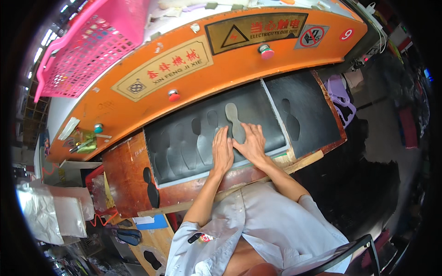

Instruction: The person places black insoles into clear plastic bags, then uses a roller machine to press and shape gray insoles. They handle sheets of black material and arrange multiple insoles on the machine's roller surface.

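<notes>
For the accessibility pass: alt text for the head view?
Both hands, left hand and right hand, press flat on a dark sheet punched with sole-shaped cutouts, beside a grey sole-shaped cutter, under an orange press machine. A pink basket sits on top left.

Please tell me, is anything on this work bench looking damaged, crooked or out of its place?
Mostly no. Both hands, left hand and right hand, press flat on the dark sheet, beside a grey sole-shaped cutter. One black sole piece lies off the sheet on the brown board, and the board's edge looks worn.
</notes>
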`<action>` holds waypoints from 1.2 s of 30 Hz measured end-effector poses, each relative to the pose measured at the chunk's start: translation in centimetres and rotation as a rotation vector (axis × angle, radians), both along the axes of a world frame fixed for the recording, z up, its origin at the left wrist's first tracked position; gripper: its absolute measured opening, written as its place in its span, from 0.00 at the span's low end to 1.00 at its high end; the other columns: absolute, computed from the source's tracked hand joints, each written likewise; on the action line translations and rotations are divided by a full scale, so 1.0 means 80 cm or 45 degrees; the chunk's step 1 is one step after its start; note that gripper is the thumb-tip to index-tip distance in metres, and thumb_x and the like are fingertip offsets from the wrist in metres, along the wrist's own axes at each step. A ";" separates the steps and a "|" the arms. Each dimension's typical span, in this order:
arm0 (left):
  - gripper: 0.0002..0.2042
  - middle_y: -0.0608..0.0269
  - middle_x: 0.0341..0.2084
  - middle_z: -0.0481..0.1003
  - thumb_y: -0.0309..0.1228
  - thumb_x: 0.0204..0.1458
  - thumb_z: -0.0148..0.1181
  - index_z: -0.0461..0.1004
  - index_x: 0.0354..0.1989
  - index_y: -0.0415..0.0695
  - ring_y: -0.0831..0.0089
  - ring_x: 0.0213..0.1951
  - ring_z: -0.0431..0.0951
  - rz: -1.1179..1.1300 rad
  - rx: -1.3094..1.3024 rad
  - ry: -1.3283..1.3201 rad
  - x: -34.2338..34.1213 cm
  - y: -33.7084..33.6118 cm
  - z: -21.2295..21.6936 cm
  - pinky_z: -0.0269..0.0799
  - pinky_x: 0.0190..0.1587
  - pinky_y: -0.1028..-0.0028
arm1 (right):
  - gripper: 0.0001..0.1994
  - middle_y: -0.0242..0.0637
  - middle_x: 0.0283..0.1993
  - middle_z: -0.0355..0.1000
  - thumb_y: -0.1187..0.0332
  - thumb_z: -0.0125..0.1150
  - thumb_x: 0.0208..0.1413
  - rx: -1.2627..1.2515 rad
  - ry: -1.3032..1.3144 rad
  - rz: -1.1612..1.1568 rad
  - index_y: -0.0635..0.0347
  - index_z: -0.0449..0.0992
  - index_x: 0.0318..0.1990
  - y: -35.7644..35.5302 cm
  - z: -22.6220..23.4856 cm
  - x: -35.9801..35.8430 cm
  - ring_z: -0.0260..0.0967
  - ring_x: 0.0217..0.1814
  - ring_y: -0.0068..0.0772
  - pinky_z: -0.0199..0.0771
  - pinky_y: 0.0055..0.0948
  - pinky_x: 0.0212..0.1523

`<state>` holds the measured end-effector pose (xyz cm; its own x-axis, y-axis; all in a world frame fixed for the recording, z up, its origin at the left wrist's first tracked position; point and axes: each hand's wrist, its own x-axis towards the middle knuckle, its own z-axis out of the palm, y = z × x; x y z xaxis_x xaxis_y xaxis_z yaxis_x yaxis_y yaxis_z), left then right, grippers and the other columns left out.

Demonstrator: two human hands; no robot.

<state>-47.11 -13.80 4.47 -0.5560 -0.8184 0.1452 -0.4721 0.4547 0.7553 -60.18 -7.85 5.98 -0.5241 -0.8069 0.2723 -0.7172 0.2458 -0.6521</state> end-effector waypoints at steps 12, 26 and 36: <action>0.27 0.46 0.62 0.73 0.25 0.55 0.64 0.70 0.65 0.35 0.46 0.68 0.67 -0.009 -0.058 -0.149 0.018 0.064 -0.002 0.60 0.70 0.53 | 0.30 0.52 0.56 0.75 0.67 0.79 0.39 0.017 -0.003 -0.079 0.68 0.78 0.53 0.096 0.013 -0.053 0.71 0.55 0.54 0.74 0.46 0.56; 0.08 0.54 0.29 0.80 0.19 0.52 0.63 0.84 0.39 0.41 0.58 0.30 0.79 0.332 -0.424 0.083 0.116 0.124 -0.061 0.75 0.36 0.63 | 0.27 0.50 0.55 0.74 0.62 0.75 0.49 -0.256 0.128 -0.117 0.68 0.77 0.54 0.010 -0.018 -0.099 0.70 0.56 0.53 0.74 0.46 0.57; 0.06 0.52 0.24 0.80 0.27 0.56 0.62 0.85 0.36 0.42 0.53 0.30 0.80 0.595 -0.380 -0.052 0.058 0.010 -0.081 0.75 0.41 0.55 | 0.07 0.35 0.31 0.71 0.71 0.64 0.65 -0.817 -0.157 0.025 0.64 0.75 0.35 -0.087 0.123 -0.183 0.68 0.30 0.29 0.70 0.32 0.33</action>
<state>-42.48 -13.01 -2.02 -0.1534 -0.9061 0.3942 -0.7011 0.3809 0.6028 -74.82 -14.84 15.85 -0.5695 -0.5137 0.6417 -0.6279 -0.2318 -0.7429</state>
